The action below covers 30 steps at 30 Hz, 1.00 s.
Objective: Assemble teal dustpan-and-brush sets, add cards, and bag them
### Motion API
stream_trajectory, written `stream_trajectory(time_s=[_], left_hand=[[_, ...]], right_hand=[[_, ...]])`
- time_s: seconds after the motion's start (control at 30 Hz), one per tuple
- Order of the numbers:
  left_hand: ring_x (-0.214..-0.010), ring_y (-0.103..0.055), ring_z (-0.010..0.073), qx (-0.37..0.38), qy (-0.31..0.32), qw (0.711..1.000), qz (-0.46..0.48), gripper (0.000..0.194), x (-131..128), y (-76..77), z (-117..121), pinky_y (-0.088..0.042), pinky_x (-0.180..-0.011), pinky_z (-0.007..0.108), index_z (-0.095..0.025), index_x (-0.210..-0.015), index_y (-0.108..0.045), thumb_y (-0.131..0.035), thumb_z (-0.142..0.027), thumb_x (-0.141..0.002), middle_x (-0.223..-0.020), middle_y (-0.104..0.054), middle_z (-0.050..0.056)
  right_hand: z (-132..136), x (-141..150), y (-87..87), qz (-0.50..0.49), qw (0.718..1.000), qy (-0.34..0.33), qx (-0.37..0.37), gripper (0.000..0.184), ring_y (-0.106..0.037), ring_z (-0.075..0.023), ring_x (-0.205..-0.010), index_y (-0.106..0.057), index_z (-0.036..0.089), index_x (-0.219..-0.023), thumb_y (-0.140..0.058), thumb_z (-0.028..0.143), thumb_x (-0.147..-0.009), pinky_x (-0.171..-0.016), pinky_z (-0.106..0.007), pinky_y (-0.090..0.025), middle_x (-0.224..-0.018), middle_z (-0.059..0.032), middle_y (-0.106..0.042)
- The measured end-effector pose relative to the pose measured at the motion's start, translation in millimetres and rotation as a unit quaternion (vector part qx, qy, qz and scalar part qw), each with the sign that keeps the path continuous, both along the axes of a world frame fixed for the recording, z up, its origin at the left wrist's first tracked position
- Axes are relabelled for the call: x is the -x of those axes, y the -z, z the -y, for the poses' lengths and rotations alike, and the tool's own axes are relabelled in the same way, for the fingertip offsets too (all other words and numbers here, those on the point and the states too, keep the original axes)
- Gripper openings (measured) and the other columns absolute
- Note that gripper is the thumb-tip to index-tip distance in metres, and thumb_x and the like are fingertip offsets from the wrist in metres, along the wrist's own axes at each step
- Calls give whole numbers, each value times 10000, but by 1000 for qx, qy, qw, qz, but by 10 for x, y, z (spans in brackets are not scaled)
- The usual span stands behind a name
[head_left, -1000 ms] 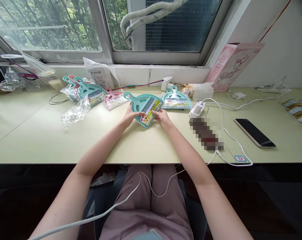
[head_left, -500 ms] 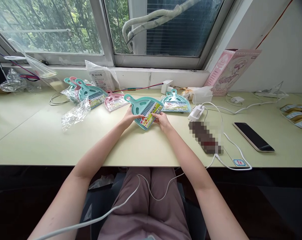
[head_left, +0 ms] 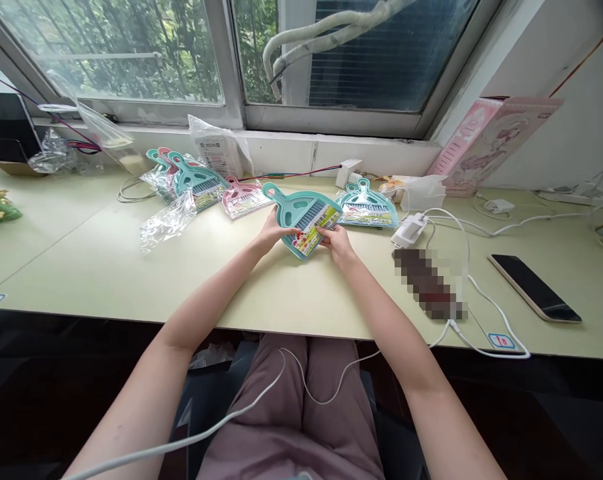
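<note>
While tilted over the desk: teal dustpan set, held two-handed.
Pinched between thumb and fingers of left hand and right hand. Already in hand, with pink set and other teal sets unheld beyond; further progress unclear. On label: writing too small to read.

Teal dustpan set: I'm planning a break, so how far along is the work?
The rightmost set looks bagged already. The left hand and right hand hold the teal set. The pink set and leftmost pile lie behind; what is left among them, I cannot tell.
</note>
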<state>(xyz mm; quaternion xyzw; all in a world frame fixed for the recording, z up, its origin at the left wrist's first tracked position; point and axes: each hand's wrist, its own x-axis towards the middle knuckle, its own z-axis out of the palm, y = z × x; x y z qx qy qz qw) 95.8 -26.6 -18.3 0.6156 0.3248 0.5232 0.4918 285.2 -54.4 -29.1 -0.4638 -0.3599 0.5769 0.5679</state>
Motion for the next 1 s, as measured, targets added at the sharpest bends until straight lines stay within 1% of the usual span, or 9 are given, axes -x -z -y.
stream_trajectory(time_s=[0.17,0.3,0.4,0.5,0.63,0.7,0.77,0.87,1.0], left_hand=[[-1192,-562,324,-7,11,1000,7,831,8,20,-8,-449,-1035,494,-184,-1210,-495,-901,-299,-494,-1213,-610,105],[-1297,-476,346,-21,23,1000,0,864,19,-55,-16,-406,-1073,501,-212,-1313,-443,-854,-444,-589,-1320,-548,136],[-1432,-269,355,-70,-124,990,-23,837,212,-205,-70,-275,-1145,543,-240,-1372,-403,-793,-486,-674,-1458,-418,148],[-1481,-111,327,-138,-341,926,-87,754,672,-337,-133,-138,-1179,580,-272,-1356,-432,-791,-355,-699,-1531,-312,107],[-1372,-364,338,-73,-467,861,-189,515,1416,-297,-174,-183,-1137,644,-211,-1277,-508,-658,-189,-785,-1370,-503,137],[-1258,-489,332,-17,-535,805,-255,286,1673,-210,-192,-279,-1095,624,-163,-1100,-609,-505,-110,-839,-1202,-612,149],[-1137,-573,322,12,-560,761,-328,310,1815,-138,-216,-381,-1027,568,-151,-972,-649,-397,-35,-834,-1058,-664,150],[-1052,-609,296,-56,-571,724,-383,403,1854,-111,-248,-466,-925,468,-162,-944,-660,-327,17,-805,-1031,-669,141],[-1088,-590,246,-245,-508,739,-368,336,1636,-158,-263,-466,-939,390,-194,-898,-648,-357,-34,-848,-1064,-656,104]], right_hand=[[10,-2,7,1,1000,15,-15,210,-712,-167,-715,-615,186,-843,-769,140,-710,-768,-353,-606,-837,-10,-742],[12,-46,-17,-9,1000,9,-18,214,-716,-171,-750,-620,191,-856,-773,152,-713,-791,-359,-601,-870,-14,-743],[-6,-103,-22,-26,999,15,-17,223,-717,-172,-770,-616,197,-852,-781,165,-704,-803,-355,-600,-873,-12,-746],[-25,-157,-20,-38,999,31,-15,235,-719,-177,-782,-612,201,-846,-786,163,-692,-805,-357,-605,-859,-8,-747],[-25,-184,-38,-55,997,50,-6,212,-718,-171,-755,-611,194,-836,-763,126,-705,-783,-340,-610,-816,-5,-744],[-17,-179,-55,-62,996,58,5,198,-713,-158,-717,-610,188,-828,-744,95,-716,-758,-319,-610,-788,-1,-740],[-12,-170,-68,-66,996,60,14,182,-706,-148,-684,-610,180,-819,-726,73,-729,-729,-300,-610,-763,-1,-737],[-16,-158,-75,-74,995,60,18,161,-699,-138,-661,-611,174,-809,-705,59,-747,-672,-265,-606,-742,-2,-734],[-33,-155,-80,-93,993,70,21,160,-690,-127,-647,-605,175,-803,-699,54,-756,-629,-238,-595,-736,5,-728]])
